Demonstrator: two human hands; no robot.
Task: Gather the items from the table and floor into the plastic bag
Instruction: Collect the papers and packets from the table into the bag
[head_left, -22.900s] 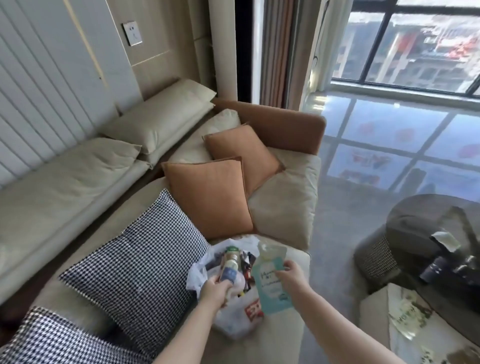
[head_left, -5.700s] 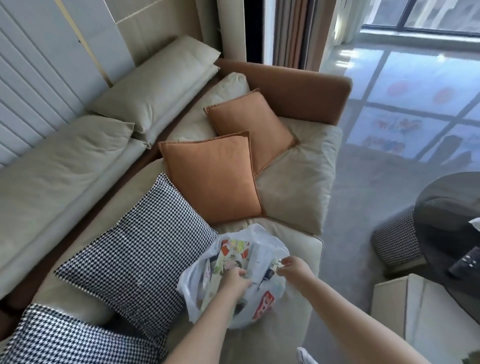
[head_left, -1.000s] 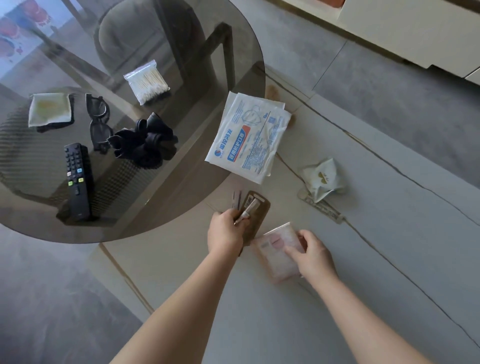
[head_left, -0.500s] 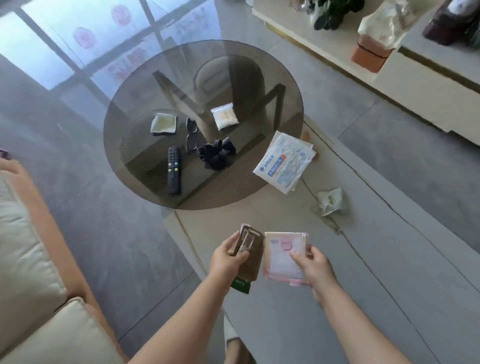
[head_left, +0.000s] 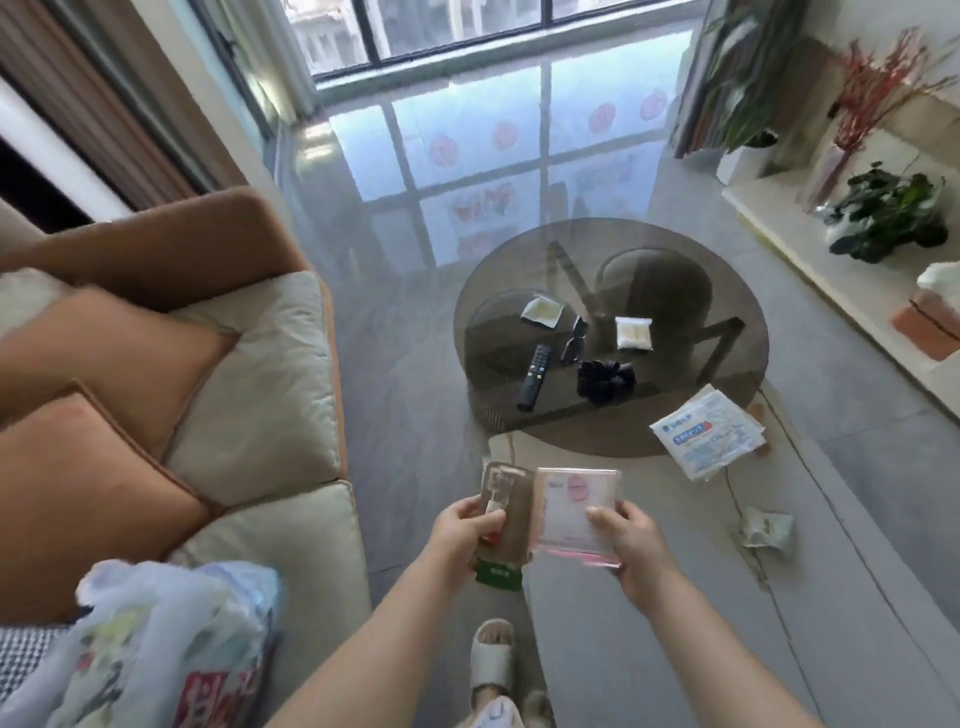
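Waiting near left on the sofa (head_left: 270, 395), plastic bag (head_left: 156, 644) gapes for loading. Left hand (head_left: 462, 525) pinches brown packet (head_left: 506, 512), right hand (head_left: 631, 543) pinches clear pouch (head_left: 571, 506), both lifted to carry over. Far right, table (head_left: 727, 415) holds remote (head_left: 532, 376), more items.

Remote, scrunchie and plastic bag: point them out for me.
remote (head_left: 532, 376), head view, middle of its body
scrunchie (head_left: 605, 381), head view, centre of the black bunch
plastic bag (head_left: 156, 644), head view, its near side wall

One head-worn camera looks steeply down, from standing height, over the floor (head_left: 395, 395).
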